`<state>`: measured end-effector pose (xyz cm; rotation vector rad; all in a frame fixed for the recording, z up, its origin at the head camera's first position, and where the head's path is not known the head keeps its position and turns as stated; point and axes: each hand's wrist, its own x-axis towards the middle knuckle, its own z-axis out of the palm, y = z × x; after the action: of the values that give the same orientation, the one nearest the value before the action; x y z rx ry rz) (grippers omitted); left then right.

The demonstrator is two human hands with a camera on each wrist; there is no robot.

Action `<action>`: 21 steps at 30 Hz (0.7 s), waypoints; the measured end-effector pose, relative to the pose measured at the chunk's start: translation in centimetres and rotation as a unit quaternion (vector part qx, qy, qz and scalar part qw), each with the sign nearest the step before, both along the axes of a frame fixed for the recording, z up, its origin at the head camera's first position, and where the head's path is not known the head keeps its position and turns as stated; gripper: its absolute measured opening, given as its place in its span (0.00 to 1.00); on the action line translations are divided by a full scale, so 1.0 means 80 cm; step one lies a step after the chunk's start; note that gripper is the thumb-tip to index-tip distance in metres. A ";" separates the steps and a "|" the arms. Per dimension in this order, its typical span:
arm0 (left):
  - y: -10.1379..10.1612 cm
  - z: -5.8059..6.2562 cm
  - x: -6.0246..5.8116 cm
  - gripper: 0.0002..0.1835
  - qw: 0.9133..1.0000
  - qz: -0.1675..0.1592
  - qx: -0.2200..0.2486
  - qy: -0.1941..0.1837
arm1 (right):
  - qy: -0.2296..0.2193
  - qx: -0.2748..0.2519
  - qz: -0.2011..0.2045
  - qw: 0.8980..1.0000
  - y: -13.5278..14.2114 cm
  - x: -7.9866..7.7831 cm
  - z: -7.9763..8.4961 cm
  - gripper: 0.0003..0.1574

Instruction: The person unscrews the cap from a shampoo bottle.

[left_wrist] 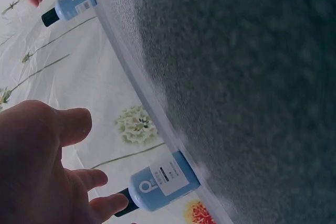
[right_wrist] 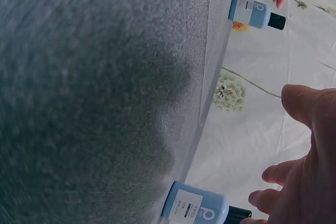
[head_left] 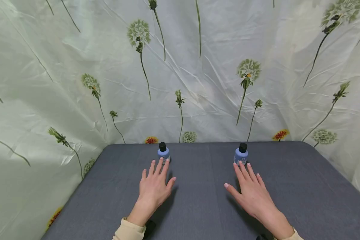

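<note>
Two small blue bottles with black caps and white labels stand upright on a dark grey table. My left hand (head_left: 154, 188) is held over the table with its fingers spread, fingertips in front of the left bottle (head_left: 163, 152). In the left wrist view that bottle (left_wrist: 164, 182) shows its label, with a fingertip near its cap. My right hand (head_left: 252, 195), fingers also spread, reaches toward the right bottle (head_left: 241, 155); the same bottle (right_wrist: 195, 203) appears low in the right wrist view. Neither hand grips anything. Whether any fingertip touches a bottle I cannot tell.
The grey tabletop (head_left: 198, 200) ends at a straight back edge just behind the bottles. A pale curtain (head_left: 210, 83) printed with dandelions and other flowers hangs behind the table and along its left and right sides.
</note>
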<state>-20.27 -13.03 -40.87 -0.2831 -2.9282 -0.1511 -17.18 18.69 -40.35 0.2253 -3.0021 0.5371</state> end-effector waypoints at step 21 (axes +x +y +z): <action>-0.037 0.011 -0.008 0.39 0.999 0.029 0.002 -0.014 | 0.020 0.003 0.029 0.999 -0.021 0.000 0.002 0.52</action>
<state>-20.91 -15.98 -39.99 -0.1961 -2.9593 -0.1518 -17.20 17.03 -40.18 0.3217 -2.9661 0.5220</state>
